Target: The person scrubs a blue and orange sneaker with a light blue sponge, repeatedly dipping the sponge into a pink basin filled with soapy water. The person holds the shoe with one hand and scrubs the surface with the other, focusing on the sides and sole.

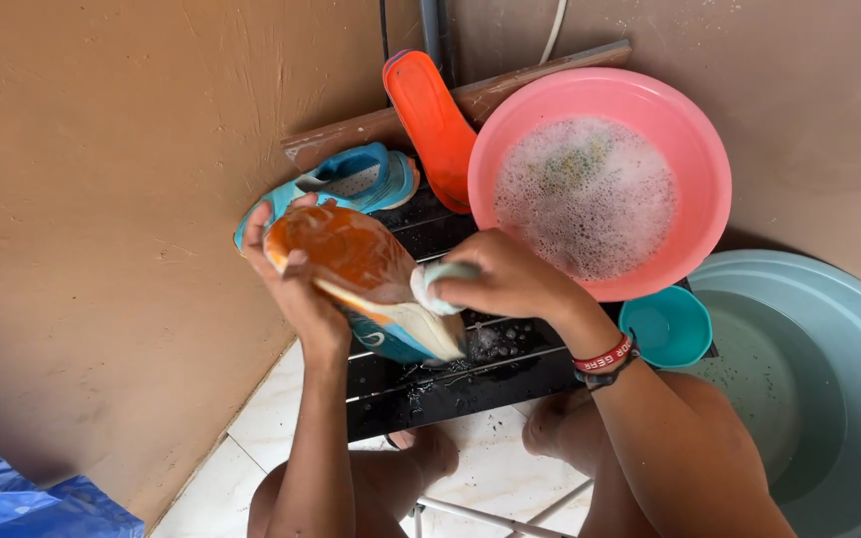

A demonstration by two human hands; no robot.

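Note:
My left hand (296,284) grips a sports shoe (371,284) turned sole-up, its orange sole wet and soapy, its side white and blue. Against the edge of that sole my right hand (505,279) presses a small pale green sponge (435,284). A red band and a dark band sit on my right wrist. The shoe hangs over a black slatted rack (460,374) dotted with foam.
A second blue shoe (351,184) lies on the rack behind. An orange slipper (430,120) leans on the wall. A pink basin (695,149) holds suds, a small teal scoop (665,327) sits beside it, a large grey-blue tub (839,369) at right. Brown walls surround; blue plastic (22,503) bottom left.

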